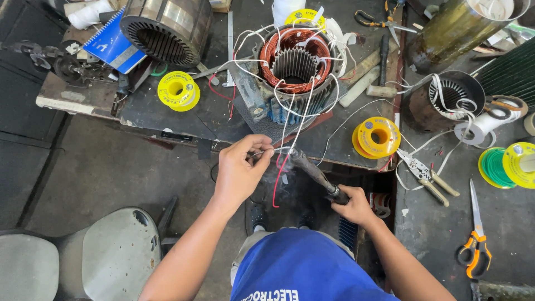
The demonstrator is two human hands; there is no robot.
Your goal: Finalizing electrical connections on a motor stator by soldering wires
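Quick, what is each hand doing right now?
Left hand: closed, pinching thin wire ends from the motor stator.
Right hand: closed around the soldering iron, tip at the wires.

A blue notebook [113,43] lay at my desk's [167,114] far left; yellow round labels faced three spools [178,90].

Stator [294,61]: glossy copper windings in a ribbed, dull grey metal core, leads sleeved in white. Soldering iron [315,174]: dark, matt, scorched metal shaft. Tape spools [178,90]: shiny yellow plastic. Tabletop [167,114]: worn, stained, matt dark surface.
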